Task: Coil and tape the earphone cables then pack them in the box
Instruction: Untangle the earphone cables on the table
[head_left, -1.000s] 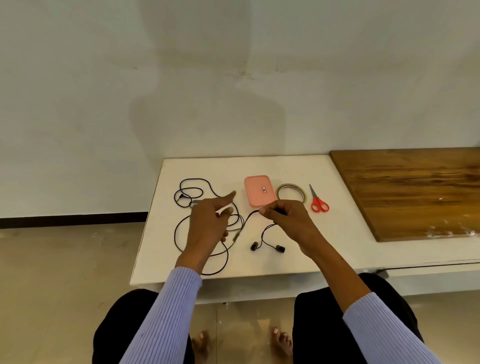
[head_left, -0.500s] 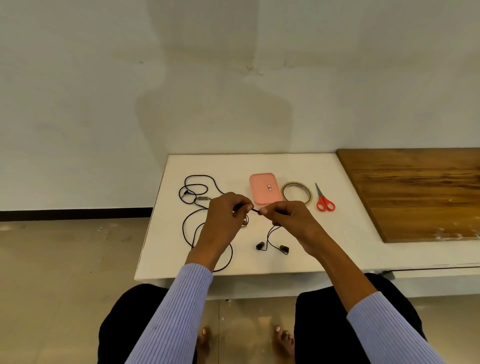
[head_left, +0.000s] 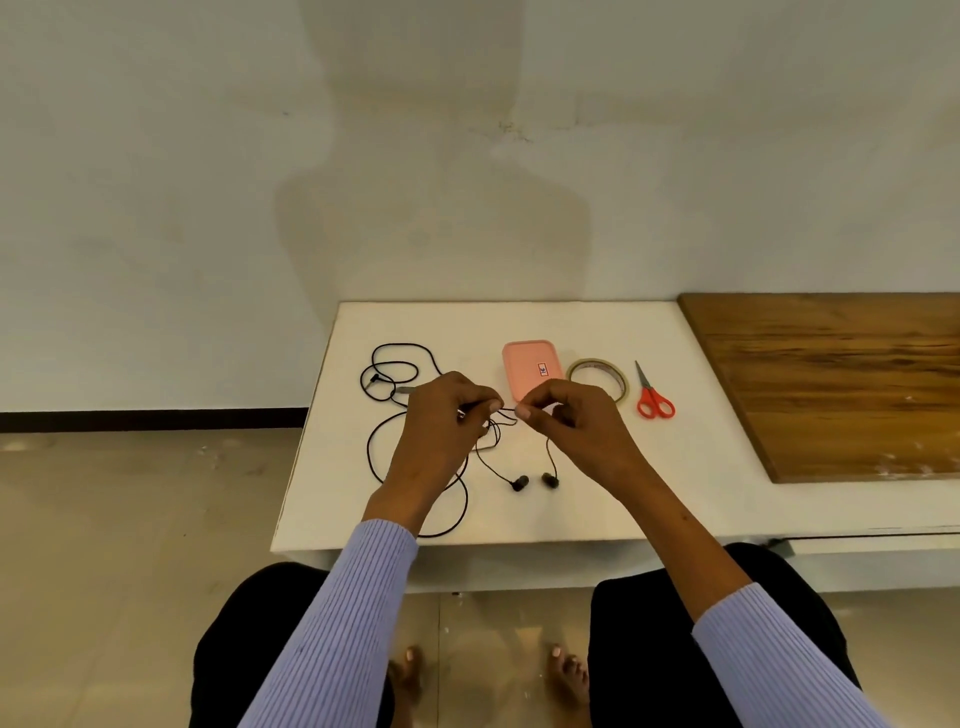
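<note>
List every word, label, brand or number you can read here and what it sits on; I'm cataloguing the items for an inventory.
Small white label with a red and blue mark on the lid of the pink rounded plastic box: too small and blurred to read.
Clear tape roll: no print can be made out.
Red-handled scissors: no marking visible.
Nothing else in the head view carries text.

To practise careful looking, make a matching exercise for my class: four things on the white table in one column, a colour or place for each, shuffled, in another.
Things:
1. box
2. scissors
3. tape roll
4. earbuds

Descriptions:
A. red handles, furthest right
B. black, nearest the table's front edge
C. pink, closed
D. ring between box and scissors

Pairs: 1-C, 2-A, 3-D, 4-B
</note>
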